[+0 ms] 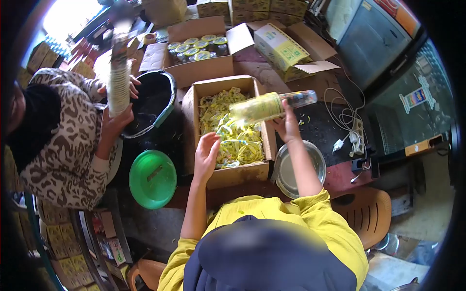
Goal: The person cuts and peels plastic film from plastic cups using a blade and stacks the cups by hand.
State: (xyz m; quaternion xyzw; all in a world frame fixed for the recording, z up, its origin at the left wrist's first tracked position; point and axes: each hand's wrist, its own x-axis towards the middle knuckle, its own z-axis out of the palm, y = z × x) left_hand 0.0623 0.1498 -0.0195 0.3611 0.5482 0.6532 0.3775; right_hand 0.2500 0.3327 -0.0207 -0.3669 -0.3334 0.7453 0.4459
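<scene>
My right hand point(287, 125) is wrapped round a long, clear tube-shaped bundle point(261, 107) with yellow print, tilted over the box; it looks like a stack of plastic cups, though motion blurs it. Above the near left part of an open cardboard box point(238, 174) is my left hand point(208, 151), fingers slightly curved and thumb apart, with no held thing visible. Heaped inside the box are yellow and clear plastic strips point(242, 148), close to the left fingertips.
At left, a co-worker in a leopard-print top point(65, 140) holds a tall stack of cups point(119, 82) beside a black bucket point(165, 104). A green basin point(153, 191) and a round clear container point(313, 157) flank the box. A white cable point(337, 102) lies right; a carton of lidded cups point(201, 75) stands behind.
</scene>
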